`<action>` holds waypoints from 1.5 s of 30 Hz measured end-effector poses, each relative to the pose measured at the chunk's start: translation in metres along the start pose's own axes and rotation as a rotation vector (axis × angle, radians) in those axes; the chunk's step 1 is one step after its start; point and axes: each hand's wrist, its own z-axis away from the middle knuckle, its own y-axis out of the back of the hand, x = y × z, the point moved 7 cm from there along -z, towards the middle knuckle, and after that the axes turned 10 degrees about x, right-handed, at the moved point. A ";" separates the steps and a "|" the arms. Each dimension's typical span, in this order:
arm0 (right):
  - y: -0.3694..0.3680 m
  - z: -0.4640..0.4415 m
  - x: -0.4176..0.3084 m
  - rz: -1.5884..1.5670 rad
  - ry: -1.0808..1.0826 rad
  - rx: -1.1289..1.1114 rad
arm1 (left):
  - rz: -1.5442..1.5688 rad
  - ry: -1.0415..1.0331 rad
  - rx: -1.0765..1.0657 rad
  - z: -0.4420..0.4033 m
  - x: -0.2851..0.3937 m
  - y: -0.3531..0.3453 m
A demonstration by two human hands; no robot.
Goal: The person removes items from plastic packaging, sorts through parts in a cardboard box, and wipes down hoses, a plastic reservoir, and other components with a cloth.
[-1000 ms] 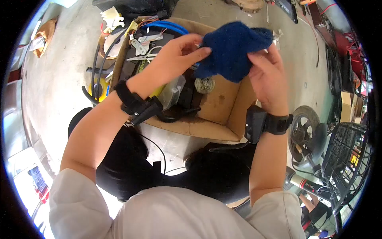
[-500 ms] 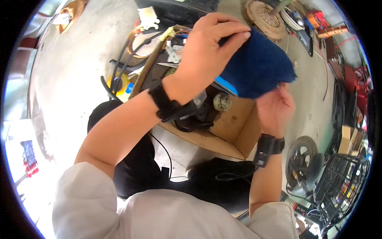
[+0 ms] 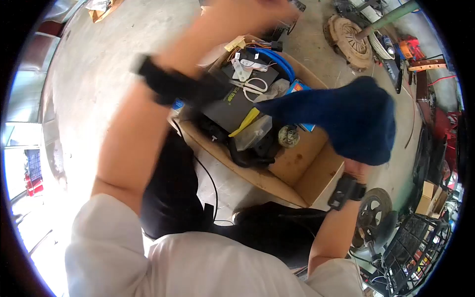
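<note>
A dark blue cloth [image 3: 363, 119] drapes over and hides the fingers of my right hand [image 3: 358, 168], which carries it above the right side of an open cardboard box [image 3: 316, 173]. One end of the cloth stretches left over the box. My left hand [image 3: 269, 10] is up at the top edge of the view, beyond the box, smeared by motion; its fingers do not show clearly. Inside the box lie white-handled scissors [image 3: 255, 89], a dark flat package [image 3: 222, 111], a yellow strip [image 3: 245, 123], a round patterned ball [image 3: 288, 136] and a coiled blue cable [image 3: 279, 60].
On the concrete floor behind the box lies a dusty round metal disc [image 3: 352, 43] beside a green pole [image 3: 388, 21]. To the right stand a small wheel [image 3: 373, 210] and a black wire basket [image 3: 415, 247]. A thin black cable [image 3: 204, 171] runs near my knees.
My left hand has let go of the cloth and swung up and away. The cloth now hangs on my right hand alone, which has shifted slightly right and down.
</note>
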 end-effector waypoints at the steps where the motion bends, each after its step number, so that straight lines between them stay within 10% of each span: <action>1: 0.018 -0.007 -0.003 0.195 0.094 0.187 | -0.021 0.087 -0.009 -0.019 -0.008 0.039; 4: 0.049 -0.012 -0.019 0.841 0.368 0.524 | -0.126 0.220 0.080 -0.038 -0.093 0.153; 8: 0.016 -0.011 -0.030 1.811 0.662 0.163 | -0.316 0.625 -0.024 0.062 -0.300 0.255; 12: -0.003 -0.010 -0.020 1.842 0.713 0.002 | -0.468 1.014 -0.292 0.253 -0.380 0.230; 16: -0.006 -0.001 -0.025 1.766 0.784 0.037 | -0.221 1.496 0.016 0.322 -0.377 0.187; 26: -0.036 0.038 -0.012 1.867 1.154 -0.255 | -0.323 1.057 0.349 0.280 -0.417 0.216; 33: -0.060 0.044 -0.002 1.773 0.987 -0.314 | -0.442 0.389 0.320 0.119 -0.174 0.220; 39: -0.105 0.055 0.029 1.650 0.890 -0.411 | -0.426 0.268 -0.058 0.073 -0.019 0.047; 42: -0.098 0.047 0.032 0.943 0.425 -0.283 | -0.644 -0.410 -0.565 0.102 0.021 -0.051; 45: -0.074 0.044 0.062 -0.148 -0.200 -0.107 | -0.562 -0.374 -0.628 0.112 0.008 -0.071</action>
